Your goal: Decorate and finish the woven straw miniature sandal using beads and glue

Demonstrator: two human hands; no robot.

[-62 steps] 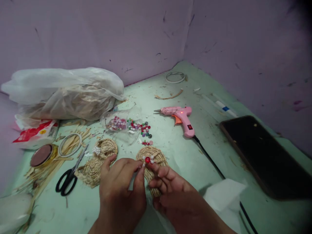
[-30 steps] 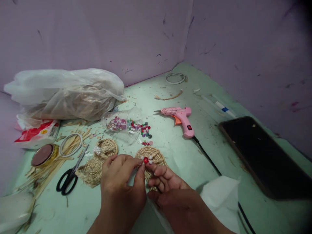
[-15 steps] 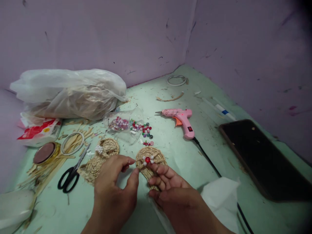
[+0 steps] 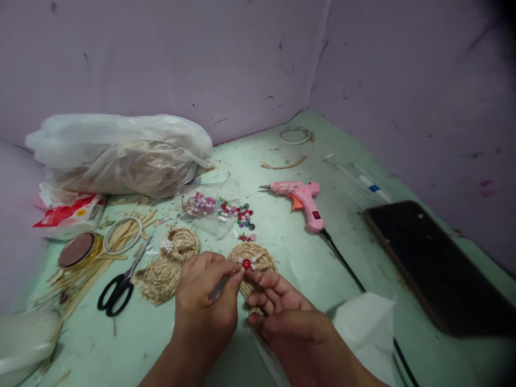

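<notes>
A small woven straw slipper (image 4: pixel 252 250), coiled and braided, carries a red bead (image 4: pixel 246 264) ringed by white beads on its strap. My right hand (image 4: pixel 290 312) holds its lower part from the right, fingers curled around it and fingertips just under the beads. With thumb and index finger pinched together, my left hand (image 4: pixel 209 301) grips the left edge of the strap beside the red bead; the exact contact is hidden by the fingertips. Another straw slipper (image 4: pixel 157 279) with a cluster of white pearls (image 4: pixel 166 245) lies left of my left hand.
A pink glue gun (image 4: pixel 298 193) rests on the green table, its black cord trailing right. Loose beads (image 4: pixel 244 215) spill from a tipped clear cup (image 4: pixel 226 220). Scissors (image 4: pixel 121 287), straw strips (image 4: pixel 76 290), a plastic bag (image 4: pixel 121 156) and a phone (image 4: pixel 435 263) lie around.
My left hand has moved right, and its thumb and index finger have closed at the strap beside the red bead. My right hand keeps its hold. The view has shifted slightly.
</notes>
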